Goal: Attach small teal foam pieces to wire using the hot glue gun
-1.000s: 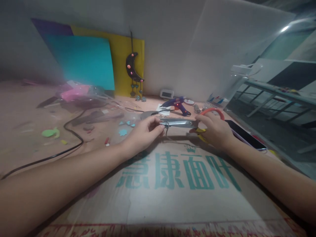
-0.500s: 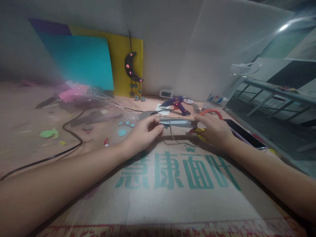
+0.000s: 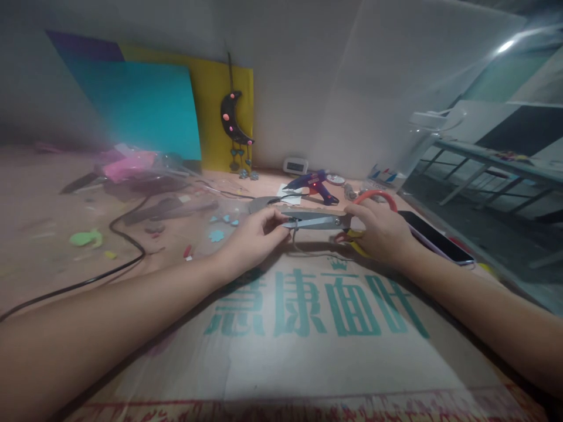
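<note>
In my right hand (image 3: 380, 231) are scissors (image 3: 316, 221) with red and yellow handles, their blades pointing left and slightly apart. A thin grey cord (image 3: 295, 241) passes at the blades near their tips and trails right over the printed board (image 3: 308, 363). My left hand (image 3: 264, 231) is closed in a pinch at the blade tips, by the cord's end. Whatever small piece lies between its fingertips is mostly hidden. Blue flower and heart pieces (image 3: 216, 235) lie just left of that hand.
Behind the hands lie a blue glue gun (image 3: 319, 186) and a white clock (image 3: 295, 166). A phone (image 3: 435, 237) is at the right. A black moon ornament (image 3: 233, 120) hangs before yellow card. A black cable (image 3: 127, 234) and pink material (image 3: 129, 166) lie left.
The scissor blades have parted slightly, with the lower blade tilted down to the left. The cord has shifted left at the blades. Both hands remain in nearly the same place.
</note>
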The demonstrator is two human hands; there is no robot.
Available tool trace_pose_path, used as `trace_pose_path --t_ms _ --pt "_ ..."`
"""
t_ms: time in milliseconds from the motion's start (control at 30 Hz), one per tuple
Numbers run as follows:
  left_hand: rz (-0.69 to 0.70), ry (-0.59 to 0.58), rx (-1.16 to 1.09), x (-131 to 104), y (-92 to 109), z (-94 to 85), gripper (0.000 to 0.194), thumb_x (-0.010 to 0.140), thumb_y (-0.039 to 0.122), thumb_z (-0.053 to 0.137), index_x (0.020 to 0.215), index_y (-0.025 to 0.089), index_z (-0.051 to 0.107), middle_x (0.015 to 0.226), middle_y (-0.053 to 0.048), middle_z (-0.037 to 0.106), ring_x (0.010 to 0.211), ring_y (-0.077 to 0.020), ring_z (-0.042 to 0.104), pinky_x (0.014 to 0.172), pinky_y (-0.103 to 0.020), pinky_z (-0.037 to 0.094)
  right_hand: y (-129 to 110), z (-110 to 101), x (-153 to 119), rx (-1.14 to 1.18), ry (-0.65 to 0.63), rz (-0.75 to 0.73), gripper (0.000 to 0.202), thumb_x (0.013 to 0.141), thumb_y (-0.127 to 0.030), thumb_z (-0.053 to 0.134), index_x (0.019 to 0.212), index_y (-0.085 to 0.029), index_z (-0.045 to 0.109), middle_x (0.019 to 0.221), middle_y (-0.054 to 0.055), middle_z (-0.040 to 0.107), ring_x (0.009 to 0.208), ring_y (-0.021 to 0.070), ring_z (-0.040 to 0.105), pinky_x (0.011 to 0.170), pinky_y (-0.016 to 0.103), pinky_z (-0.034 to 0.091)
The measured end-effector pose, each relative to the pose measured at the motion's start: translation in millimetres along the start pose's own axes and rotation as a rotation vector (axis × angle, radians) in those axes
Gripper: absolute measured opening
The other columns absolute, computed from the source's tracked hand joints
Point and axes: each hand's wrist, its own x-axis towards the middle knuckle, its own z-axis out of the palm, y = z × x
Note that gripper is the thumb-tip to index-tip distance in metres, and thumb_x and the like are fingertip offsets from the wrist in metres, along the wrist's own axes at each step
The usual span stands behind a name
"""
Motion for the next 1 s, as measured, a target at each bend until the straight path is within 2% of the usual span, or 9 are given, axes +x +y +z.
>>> trace_pose_path --t_ms 167,767,900,1000 --pt "-0.005 0.033 -0.020 0.4 -1.1 0.1 0.008 0.086 0.026 0.057 0.085 0.018 0.058 0.077 0.000 0.066 0.073 -0.0142 0.061 0.069 -0.025 0.046 0.0 1.3 -2.4 0.000 0.013 0.012 0.050 0.081 -0.053 0.066 0.115 -0.018 0.056 0.098 0.012 0.065 0.083 0.0256 0.061 0.064 0.032 0.043" --pt "-0.029 0.010 -0.051 -0.4 2.2 0.0 0.015 0.087 0.030 0.057 0.080 0.019 0.051 0.074 0.000 0.064 0.071 -0.0138 0.060 0.068 -0.025 0.045 3.2 2.8 -5.6 -0.048 0.024 0.003 0.045 0.081 -0.049 0.068 0.113 -0.019 0.058 0.097 0.011 0.067 0.079 0.0232 0.061 0.059 0.029 0.039" --pt "-0.027 0.019 -0.010 -0.7 0.1 -1.0 0.019 0.088 0.035 0.057 0.080 0.019 0.050 0.073 0.000 0.064 0.071 -0.0144 0.059 0.067 -0.026 0.045 2.2 1.1 -6.3 -0.057 -0.011 0.008 0.040 0.084 -0.045 0.066 0.112 -0.018 0.059 0.096 0.011 0.067 0.079 0.0229 0.061 0.060 0.030 0.039" --pt "-0.028 0.020 0.002 0.0 -2.4 -1.1 0.019 0.088 0.035 0.056 0.079 0.019 0.050 0.073 0.000 0.063 0.070 -0.0141 0.058 0.066 -0.025 0.045 0.0 -0.3 -5.2 -0.048 -0.041 0.037 0.042 0.084 -0.048 0.064 0.112 -0.017 0.059 0.097 0.011 0.066 0.082 0.0239 0.062 0.062 0.031 0.041"
